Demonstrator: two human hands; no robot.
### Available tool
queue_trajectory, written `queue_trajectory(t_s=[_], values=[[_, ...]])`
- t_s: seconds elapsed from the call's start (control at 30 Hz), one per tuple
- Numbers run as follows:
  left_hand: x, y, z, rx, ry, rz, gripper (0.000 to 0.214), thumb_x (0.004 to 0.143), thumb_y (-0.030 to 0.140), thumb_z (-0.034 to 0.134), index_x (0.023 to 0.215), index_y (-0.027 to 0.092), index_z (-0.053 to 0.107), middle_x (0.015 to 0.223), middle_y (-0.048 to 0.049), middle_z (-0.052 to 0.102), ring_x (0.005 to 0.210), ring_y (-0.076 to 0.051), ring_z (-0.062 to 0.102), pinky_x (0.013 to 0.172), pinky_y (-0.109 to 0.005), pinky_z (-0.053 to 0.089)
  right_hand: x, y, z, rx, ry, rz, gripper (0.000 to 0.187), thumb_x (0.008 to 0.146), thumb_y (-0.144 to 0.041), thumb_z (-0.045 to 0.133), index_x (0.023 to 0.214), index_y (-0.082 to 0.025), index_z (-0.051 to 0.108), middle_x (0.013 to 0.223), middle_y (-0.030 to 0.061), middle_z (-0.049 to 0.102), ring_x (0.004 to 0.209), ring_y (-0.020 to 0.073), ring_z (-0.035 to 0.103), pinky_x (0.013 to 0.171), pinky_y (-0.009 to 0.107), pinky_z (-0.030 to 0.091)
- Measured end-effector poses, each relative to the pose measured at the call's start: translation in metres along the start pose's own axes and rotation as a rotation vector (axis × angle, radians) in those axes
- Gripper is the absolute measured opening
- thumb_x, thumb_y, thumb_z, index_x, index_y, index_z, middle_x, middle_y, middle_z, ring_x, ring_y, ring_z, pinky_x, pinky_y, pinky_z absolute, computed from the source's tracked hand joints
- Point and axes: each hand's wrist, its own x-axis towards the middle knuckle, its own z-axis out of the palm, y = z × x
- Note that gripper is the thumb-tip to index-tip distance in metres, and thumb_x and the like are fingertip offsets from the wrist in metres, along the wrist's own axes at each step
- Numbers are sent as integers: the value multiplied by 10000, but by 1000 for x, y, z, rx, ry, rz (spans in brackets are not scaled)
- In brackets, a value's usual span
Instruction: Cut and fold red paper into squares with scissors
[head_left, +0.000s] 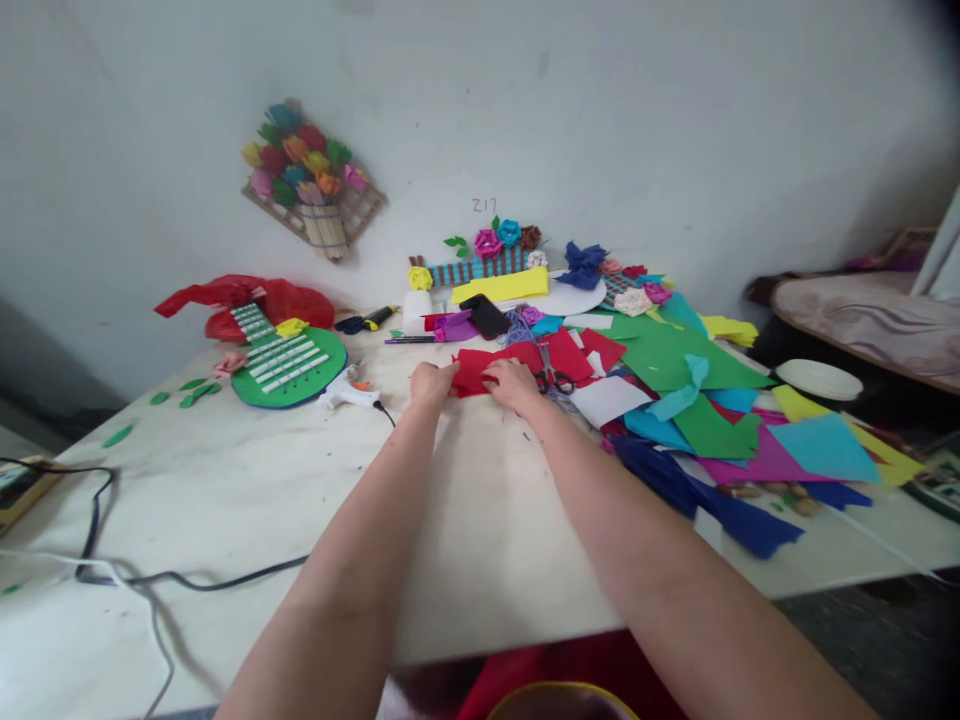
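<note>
A folded piece of red crepe paper (pixel 471 371) lies on the table in front of me, between my two hands. My left hand (pixel 433 384) has its fingers closed at the left edge of the paper. At the paper's right part, my right hand (pixel 513 384) grips it with bent fingers; the fingertips' undersides are hidden. Dark-handled scissors (pixel 553 372) lie just right of my right hand, on more red paper (pixel 566 352). A white sheet (pixel 609 401) is close by on the right.
A white glue gun (pixel 346 390) and a green guitar-shaped craft (pixel 289 368) are on the left. Paper scraps (pixel 675 420) in several colours cover the right. A black phone (pixel 485 315) and a yellow roll (pixel 501 287) lie behind. Cables (pixel 187 578) cross the left front.
</note>
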Motion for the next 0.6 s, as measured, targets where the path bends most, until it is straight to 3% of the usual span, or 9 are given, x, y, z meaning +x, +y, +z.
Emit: queue_trajectory(t_s=[0.1,0.37,0.6], values=[[-3,8,0,72,-58,-94,377,624,496,652,741,140,608,572,-108,619,695,-268,626,563,-301,412,-1,1,0,8,-4,-2,287,817,-319,519,1064,-257,653,1199,23,586,1091,228,459,885,360,368],[-12,28,1,164,15,-115,215,553,253,723,668,166,564,934,-194,648,955,-360,591,735,-374,422,-2,1,-2,22,-2,18,294,815,-311,528,1081,-253,640,1174,20,599,1077,221,469,889,342,360],[-21,25,6,19,84,-54,139,562,156,689,598,172,556,897,-179,651,1005,-344,569,789,-375,407,-2,2,1,76,54,9,332,809,-303,540,1118,-211,619,1212,55,564,1101,221,442,916,342,354]])
